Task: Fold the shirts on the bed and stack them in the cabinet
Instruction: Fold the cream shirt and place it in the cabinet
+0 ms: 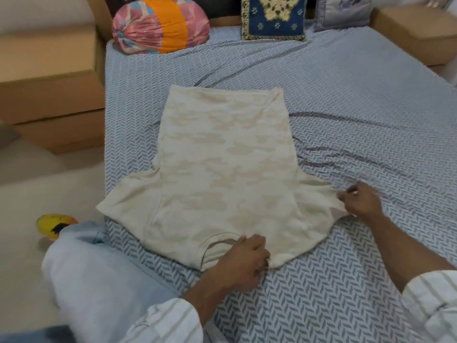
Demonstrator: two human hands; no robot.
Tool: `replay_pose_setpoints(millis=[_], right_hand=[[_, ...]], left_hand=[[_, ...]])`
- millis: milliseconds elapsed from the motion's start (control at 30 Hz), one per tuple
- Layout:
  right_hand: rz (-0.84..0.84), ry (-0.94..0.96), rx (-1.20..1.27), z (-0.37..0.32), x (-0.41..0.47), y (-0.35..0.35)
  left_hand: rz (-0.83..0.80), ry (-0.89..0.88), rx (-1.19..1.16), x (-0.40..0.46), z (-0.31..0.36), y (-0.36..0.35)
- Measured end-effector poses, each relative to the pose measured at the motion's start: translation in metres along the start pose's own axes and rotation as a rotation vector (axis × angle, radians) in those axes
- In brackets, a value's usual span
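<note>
A cream T-shirt (222,164) with a faint beige camouflage print lies spread flat on the bed (346,107), collar toward me and hem toward the headboard. My left hand (243,259) grips the fabric at the near shoulder, just right of the collar. My right hand (358,203) pinches the end of the right sleeve, which is pulled out sideways. The left sleeve lies flat and reaches the bed's left edge. No cabinet is in view.
The bed has a blue-and-white herringbone sheet with creases on the right. A pink and orange bundle (160,23), a blue embroidered cushion (274,17) and a grey cushion (343,11) sit at the headboard. Cardboard boxes (49,78) flank the bed. My knee in light jeans (99,276) is at the left.
</note>
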State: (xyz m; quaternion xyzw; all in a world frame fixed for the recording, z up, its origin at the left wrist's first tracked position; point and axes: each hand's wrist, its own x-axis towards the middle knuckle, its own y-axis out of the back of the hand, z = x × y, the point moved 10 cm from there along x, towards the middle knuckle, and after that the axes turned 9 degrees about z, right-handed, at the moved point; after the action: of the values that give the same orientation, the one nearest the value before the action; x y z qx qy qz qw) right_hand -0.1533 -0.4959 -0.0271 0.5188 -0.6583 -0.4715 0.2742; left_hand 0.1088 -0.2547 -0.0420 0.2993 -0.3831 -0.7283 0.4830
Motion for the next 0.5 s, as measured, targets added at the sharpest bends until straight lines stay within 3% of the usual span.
replay_pose_setpoints(millis=[67,100,200,267,367,433,500], right_hand=[[0.087,-0.013,-0.132,-0.006,-0.016,0.001],[0.175,0.03,-0.197,-0.017,-0.028,0.005],[0.322,0.374,-0.125,-0.094,-0.097,-0.012],[0.206,0.6,0.032,-0.151,-0.161,-0.05],[-0.122,0.861,0.205,-0.238,-0.262,-0.11],[-0.323,1.004,0.137,-0.28,-0.323,-0.141],[-0.425,1.119,0.036,-0.311,-0.371,-0.169]], left_hand=[[0.055,0.09,-0.168,-0.009,-0.014,0.009],[0.167,0.163,-0.26,-0.014,-0.027,0.022],[0.673,0.429,-0.372,-0.052,-0.092,0.087],[0.879,0.678,-0.33,-0.091,-0.139,0.127],[1.064,1.073,-0.319,-0.163,-0.213,0.17],[1.128,1.353,-0.36,-0.207,-0.258,0.174],[1.086,1.593,-0.465,-0.242,-0.292,0.164]])
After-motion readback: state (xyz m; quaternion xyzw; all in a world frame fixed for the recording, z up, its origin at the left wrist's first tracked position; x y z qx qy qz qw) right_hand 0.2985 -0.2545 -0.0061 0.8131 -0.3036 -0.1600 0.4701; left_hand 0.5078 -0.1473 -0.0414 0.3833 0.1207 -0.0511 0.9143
